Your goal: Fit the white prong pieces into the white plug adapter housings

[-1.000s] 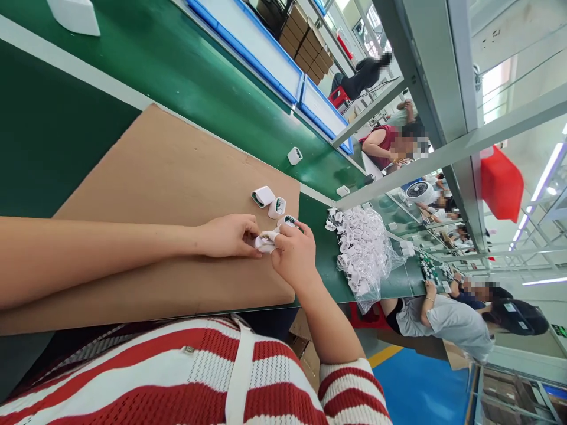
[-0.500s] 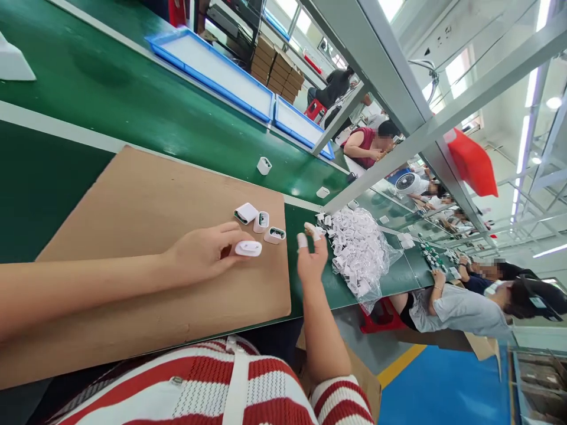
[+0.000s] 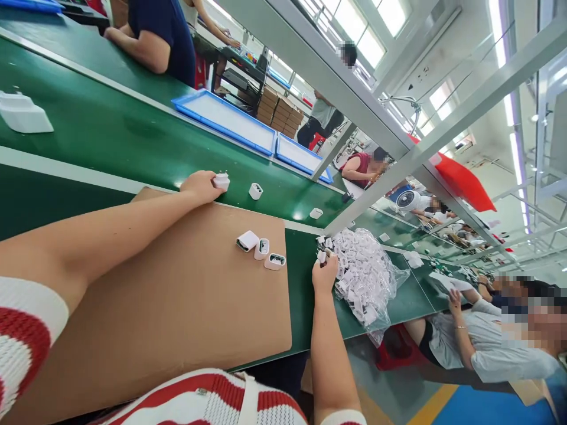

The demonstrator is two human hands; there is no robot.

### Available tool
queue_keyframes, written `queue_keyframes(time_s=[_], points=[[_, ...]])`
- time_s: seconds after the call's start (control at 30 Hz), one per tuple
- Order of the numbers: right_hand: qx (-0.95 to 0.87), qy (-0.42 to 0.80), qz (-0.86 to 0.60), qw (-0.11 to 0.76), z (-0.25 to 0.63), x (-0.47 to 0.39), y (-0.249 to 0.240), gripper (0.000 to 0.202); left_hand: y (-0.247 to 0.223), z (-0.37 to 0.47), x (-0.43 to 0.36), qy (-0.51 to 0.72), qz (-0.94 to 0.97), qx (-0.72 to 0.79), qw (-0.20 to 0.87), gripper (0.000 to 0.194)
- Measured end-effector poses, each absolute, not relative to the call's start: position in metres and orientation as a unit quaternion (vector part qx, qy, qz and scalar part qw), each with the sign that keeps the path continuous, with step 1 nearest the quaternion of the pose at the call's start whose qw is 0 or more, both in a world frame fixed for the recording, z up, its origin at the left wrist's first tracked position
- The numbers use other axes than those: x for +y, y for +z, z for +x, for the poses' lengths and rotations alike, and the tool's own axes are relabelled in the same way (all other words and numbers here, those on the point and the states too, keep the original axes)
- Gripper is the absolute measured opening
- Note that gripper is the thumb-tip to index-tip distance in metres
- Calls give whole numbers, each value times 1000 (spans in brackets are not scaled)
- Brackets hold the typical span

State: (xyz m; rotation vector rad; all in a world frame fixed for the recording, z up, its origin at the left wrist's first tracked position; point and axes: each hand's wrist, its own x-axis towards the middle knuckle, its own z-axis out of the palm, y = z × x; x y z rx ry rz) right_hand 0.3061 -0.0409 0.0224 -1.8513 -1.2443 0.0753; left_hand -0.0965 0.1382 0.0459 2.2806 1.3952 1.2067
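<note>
My left hand (image 3: 201, 188) grips a white plug adapter (image 3: 222, 182) with two pins, over the green surface just past the cardboard's far edge. Closed on a small white part (image 3: 322, 256), my right hand (image 3: 325, 273) is at the left side of a heap of white parts (image 3: 361, 265) on clear plastic. Three white housings lie near the right end of the brown cardboard sheet (image 3: 199, 295): one on its side (image 3: 247, 241), and two (image 3: 261, 248) (image 3: 275, 261) with open ends showing green inside.
Another housing (image 3: 256, 190) and a white piece (image 3: 316, 213) lie on the green strip. A larger white plug (image 3: 24, 112) is at far left. Blue-rimmed trays (image 3: 230, 127) line the far side. A metal post (image 3: 349, 206) rises beyond the heap. A person in grey (image 3: 482, 342) sits at right.
My left hand has moved away from me, off the cardboard onto the green strip, with the white adapter. My right hand has closed on a small part by the heap. The view has shifted.
</note>
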Motion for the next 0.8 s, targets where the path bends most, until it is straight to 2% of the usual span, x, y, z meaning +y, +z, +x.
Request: queue_keyframes(time_s=[0.17,0.33,0.43,0.63,0.7,0.8], points=[[-463,117,-712,515,298,-33,22,36,56,-67,136,443,699,560,42,77],[-429,235,-652,579,282,-28,24,46,63,-21,150,325,719,602,121,89],[-413,289,-612,609,277,-34,26,54,65,-13,148,331,699,620,132,91],[-381,380,-563,627,272,-50,32,48,88,-20,108,405,740,529,95,122],[-384,400,-560,615,269,-55,37,47,96,-24,72,427,775,459,86,107],[-417,391,-577,584,261,-65,50,50,93,-29,4,391,857,308,138,57]])
